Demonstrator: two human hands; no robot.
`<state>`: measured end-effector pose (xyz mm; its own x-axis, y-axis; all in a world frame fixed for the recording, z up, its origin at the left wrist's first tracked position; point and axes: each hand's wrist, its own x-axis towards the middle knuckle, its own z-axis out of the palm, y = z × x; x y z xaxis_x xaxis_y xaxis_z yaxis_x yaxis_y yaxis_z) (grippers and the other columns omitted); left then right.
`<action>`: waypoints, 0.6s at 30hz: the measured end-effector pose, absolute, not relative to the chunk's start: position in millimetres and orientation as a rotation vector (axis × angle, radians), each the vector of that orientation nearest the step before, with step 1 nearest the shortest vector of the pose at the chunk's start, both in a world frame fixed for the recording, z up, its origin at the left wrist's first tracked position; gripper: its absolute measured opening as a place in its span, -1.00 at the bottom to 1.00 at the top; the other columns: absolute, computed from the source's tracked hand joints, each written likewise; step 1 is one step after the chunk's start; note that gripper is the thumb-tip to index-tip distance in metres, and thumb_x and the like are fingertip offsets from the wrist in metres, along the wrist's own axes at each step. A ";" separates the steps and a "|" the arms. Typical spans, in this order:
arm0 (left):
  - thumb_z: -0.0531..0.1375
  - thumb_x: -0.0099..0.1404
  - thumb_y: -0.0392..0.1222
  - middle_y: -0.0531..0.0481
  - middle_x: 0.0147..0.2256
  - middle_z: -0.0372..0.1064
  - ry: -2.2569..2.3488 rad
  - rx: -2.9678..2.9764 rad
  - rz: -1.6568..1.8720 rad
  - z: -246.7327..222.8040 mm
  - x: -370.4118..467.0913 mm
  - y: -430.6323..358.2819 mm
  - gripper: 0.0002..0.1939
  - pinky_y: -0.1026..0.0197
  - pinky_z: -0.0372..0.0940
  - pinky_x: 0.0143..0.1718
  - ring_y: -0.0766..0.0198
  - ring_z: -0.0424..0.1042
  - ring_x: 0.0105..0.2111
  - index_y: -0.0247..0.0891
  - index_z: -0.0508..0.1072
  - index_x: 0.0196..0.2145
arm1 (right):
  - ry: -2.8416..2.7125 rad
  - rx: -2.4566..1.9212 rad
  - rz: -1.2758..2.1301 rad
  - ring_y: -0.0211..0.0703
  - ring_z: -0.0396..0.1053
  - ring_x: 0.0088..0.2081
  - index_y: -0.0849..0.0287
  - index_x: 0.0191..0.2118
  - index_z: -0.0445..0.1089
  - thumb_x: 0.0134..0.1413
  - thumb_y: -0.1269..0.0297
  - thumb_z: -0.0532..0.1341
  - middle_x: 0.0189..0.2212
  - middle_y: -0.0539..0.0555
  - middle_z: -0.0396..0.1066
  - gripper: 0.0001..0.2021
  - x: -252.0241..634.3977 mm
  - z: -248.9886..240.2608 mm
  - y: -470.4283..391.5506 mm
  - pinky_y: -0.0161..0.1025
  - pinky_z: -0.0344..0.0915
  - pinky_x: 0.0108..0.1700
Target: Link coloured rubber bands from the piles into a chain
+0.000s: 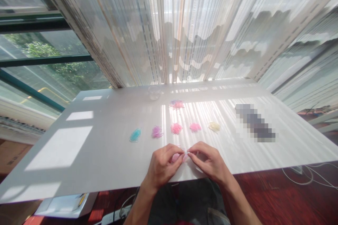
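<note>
My left hand [167, 163] and my right hand [207, 160] meet at the front middle of the white table [111, 168]. Thumb and forefinger are pinched together on each, the fingertips almost touching. Something tiny and pale sits between them, too small to name. Just under my fingers lies a pale pink pile [175, 157], partly covered by my left hand. Beyond, thin stringy pieces lie sorted in a row of small piles: teal [135, 135], purple [157, 132], coral pink [176, 128], bright pink [195, 127] and pale yellow [214, 126].
A mixed pink and purple pile [176, 104] lies behind the row. Farther back stands a clear round container [154, 93]. A dark pixelated object [256, 123] rests at the right. Sheer curtains [174, 35] hang along the far edge. Below the table are a power strip [116, 216] and white cables [303, 179].
</note>
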<state>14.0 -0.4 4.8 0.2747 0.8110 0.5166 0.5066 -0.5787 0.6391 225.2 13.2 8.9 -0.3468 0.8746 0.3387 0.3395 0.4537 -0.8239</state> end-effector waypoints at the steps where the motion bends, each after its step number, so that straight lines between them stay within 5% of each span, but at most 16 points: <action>1: 0.27 0.40 -0.30 0.00 -0.29 0.56 1.198 2.202 1.214 4.5 14.2 -0.1 -0.94 0.32 0.40 -0.36 0.30 0.53 -0.35 -0.19 0.51 -0.18 | -1.895 -1.018 0.838 -0.17 0.48 -0.33 0.11 -0.20 0.53 0.30 0.32 0.25 -0.35 0.04 0.51 -0.91 225.3 8.7 13.1 -0.28 0.40 -0.24; 18: 0.27 0.41 -0.30 0.00 -0.31 0.56 1.159 2.202 1.237 5.4 14.8 0.3 -0.94 0.32 0.40 -0.36 0.30 0.53 -0.35 -0.19 0.54 -0.19 | -1.905 -1.023 0.847 -0.17 0.49 -0.31 0.12 -0.19 0.54 0.29 0.34 0.26 -0.35 0.05 0.51 -0.91 225.6 6.3 13.0 -0.28 0.40 -0.23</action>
<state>14.8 0.3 5.4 0.2800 0.7972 0.5348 0.4815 -0.5986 0.6402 225.6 13.0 6.3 -0.3561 0.8746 0.3291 0.3415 0.4496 -0.8254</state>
